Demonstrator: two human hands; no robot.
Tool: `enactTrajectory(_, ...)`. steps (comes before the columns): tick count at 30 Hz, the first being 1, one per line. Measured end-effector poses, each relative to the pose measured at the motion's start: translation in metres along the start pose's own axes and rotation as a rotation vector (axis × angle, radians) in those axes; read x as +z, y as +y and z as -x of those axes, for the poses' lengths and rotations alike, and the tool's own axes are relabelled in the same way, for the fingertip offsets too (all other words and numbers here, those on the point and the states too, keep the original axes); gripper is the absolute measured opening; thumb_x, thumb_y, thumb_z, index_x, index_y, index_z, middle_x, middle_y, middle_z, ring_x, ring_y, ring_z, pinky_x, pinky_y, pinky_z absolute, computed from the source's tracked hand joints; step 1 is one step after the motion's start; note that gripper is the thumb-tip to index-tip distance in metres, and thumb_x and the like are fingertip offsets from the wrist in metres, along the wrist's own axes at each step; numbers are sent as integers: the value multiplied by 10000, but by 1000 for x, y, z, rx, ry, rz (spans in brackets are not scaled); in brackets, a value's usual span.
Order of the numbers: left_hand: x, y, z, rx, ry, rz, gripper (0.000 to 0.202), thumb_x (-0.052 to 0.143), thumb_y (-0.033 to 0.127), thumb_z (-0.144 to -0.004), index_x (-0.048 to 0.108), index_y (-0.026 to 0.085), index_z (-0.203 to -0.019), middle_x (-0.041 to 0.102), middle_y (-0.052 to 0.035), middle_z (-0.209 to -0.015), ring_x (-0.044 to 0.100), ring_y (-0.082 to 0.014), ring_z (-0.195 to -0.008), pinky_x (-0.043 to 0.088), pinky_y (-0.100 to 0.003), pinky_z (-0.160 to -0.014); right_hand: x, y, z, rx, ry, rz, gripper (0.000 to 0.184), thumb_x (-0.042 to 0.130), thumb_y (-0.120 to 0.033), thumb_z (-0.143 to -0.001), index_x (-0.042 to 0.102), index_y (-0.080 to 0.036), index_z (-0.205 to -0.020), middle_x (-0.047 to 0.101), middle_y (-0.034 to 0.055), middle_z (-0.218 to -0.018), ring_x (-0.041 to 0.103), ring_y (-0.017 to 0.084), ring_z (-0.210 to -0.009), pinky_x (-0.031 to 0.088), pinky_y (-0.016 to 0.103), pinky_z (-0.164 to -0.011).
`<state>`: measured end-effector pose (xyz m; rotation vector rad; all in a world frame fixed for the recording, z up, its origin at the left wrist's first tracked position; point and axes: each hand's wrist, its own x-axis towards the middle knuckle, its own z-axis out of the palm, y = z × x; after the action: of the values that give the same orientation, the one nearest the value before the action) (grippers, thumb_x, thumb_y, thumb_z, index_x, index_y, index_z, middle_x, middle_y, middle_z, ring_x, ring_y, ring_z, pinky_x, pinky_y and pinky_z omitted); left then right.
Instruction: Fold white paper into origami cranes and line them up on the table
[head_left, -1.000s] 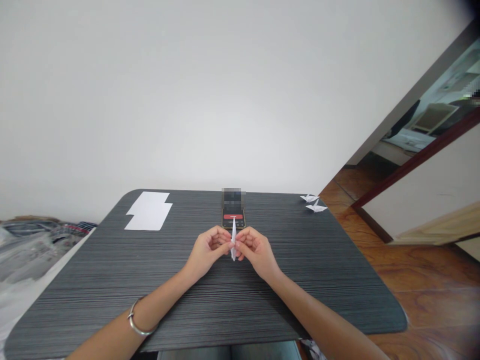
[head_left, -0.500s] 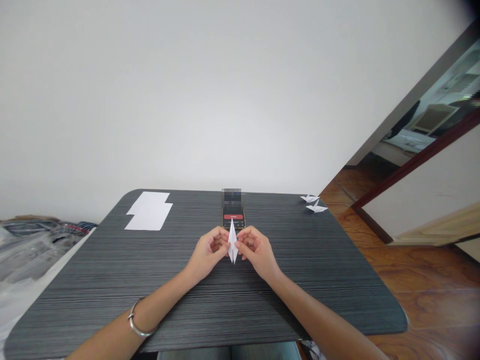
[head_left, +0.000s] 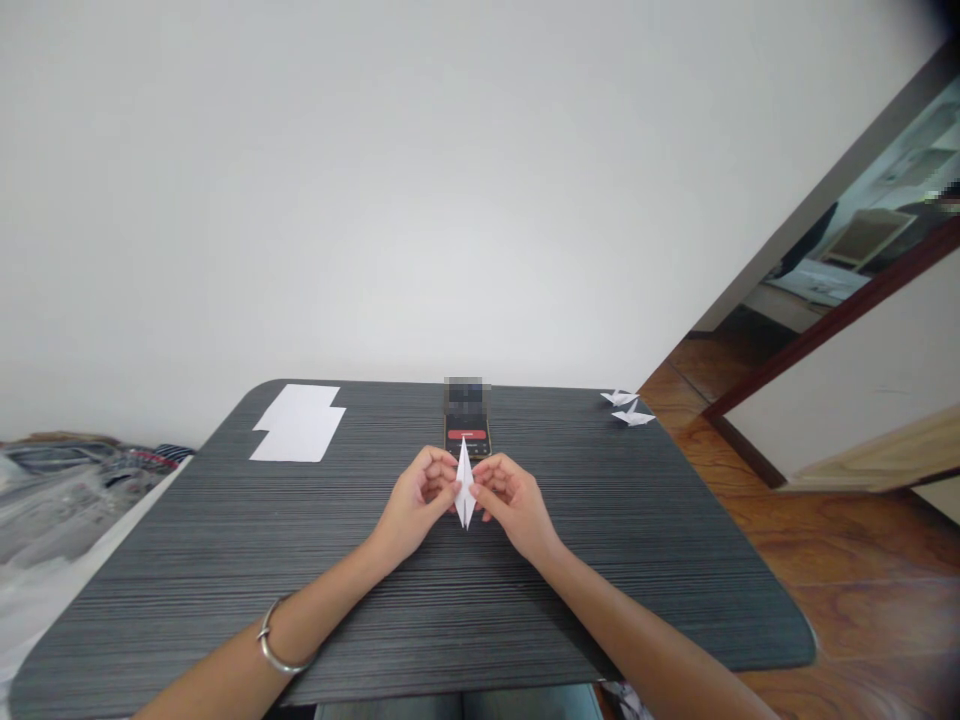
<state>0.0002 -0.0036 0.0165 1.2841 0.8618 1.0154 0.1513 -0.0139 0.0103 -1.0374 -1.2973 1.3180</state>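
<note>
A narrow, diamond-shaped piece of folded white paper [head_left: 465, 480] stands between my two hands, one point away from me and a split point toward me. My left hand [head_left: 420, 502] pinches its left edge, thumb on top and fingers curled beneath. On the other edge, my right hand [head_left: 517, 505] grips it in the same way. Just beyond the paper's far tip is a phone [head_left: 467, 420] with a red bar on its screen. At the far right corner sit two folded paper cranes [head_left: 634, 416].
Two overlapping white paper sheets [head_left: 304, 430] lie at the far left of the dark, ribbed table [head_left: 360, 620]. A white wall [head_left: 450, 200] rises behind it. Plastic-wrapped items [head_left: 67, 500] are piled to the left. Wooden floor [head_left: 847, 560] and a doorway lie to the right.
My left hand has shifted very slightly, and the folded paper is turned a touch, its near point a little left. Both hands keep their pinch.
</note>
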Motion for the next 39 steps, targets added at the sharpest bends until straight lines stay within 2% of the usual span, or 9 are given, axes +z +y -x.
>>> enactTrajectory(9, -1, 1, -1, 0, 0, -59, 196, 590, 302, -755, 481, 154, -824, 558, 3, -677, 539, -109, -606, 428, -217, -548, 1, 2, 0, -30, 22, -38, 231, 612, -236, -711, 472, -212, -893, 536, -49, -642, 534, 98, -521, 410, 174, -395)
enactTrajectory(14, -1, 2, -1, -11, -1, -66, 215, 591, 287, -755, 479, 147, -874, 570, -9, -705, 545, -112, -626, 430, -218, -559, 1, 1, 1, -9, -2, -3, 139, 597, -231, -725, 506, -188, -821, 536, -33, -651, 526, 89, -524, 408, 173, -405)
enactTrajectory(21, 0, 1, -1, 2, 16, -37, 258, 601, 273, -746, 465, 156, -931, 554, 15, -685, 538, -105, -602, 428, -214, -546, 1, 3, 1, -18, 6, -14, 185, 592, -206, -728, 488, -197, -881, 535, -41, -658, 533, 91, -536, 410, 166, -403)
enactTrajectory(31, 0, 2, 0, -8, 21, -48, 237, 595, 263, -749, 471, 143, -912, 564, 2, -696, 542, -110, -616, 431, -216, -551, 1, 5, 1, -29, 7, -24, 210, 600, -218, -720, 474, -197, -886, 535, -42, -659, 535, 95, -539, 411, 167, -397)
enactTrajectory(39, -1, 0, 0, -3, -6, -89, 158, 572, 257, -771, 504, 137, -848, 567, -6, -702, 543, -106, -619, 439, -216, -565, 1, 3, 1, -18, 16, -28, 162, 614, -237, -714, 509, -192, -830, 542, -33, -661, 531, 93, -535, 407, 166, -398)
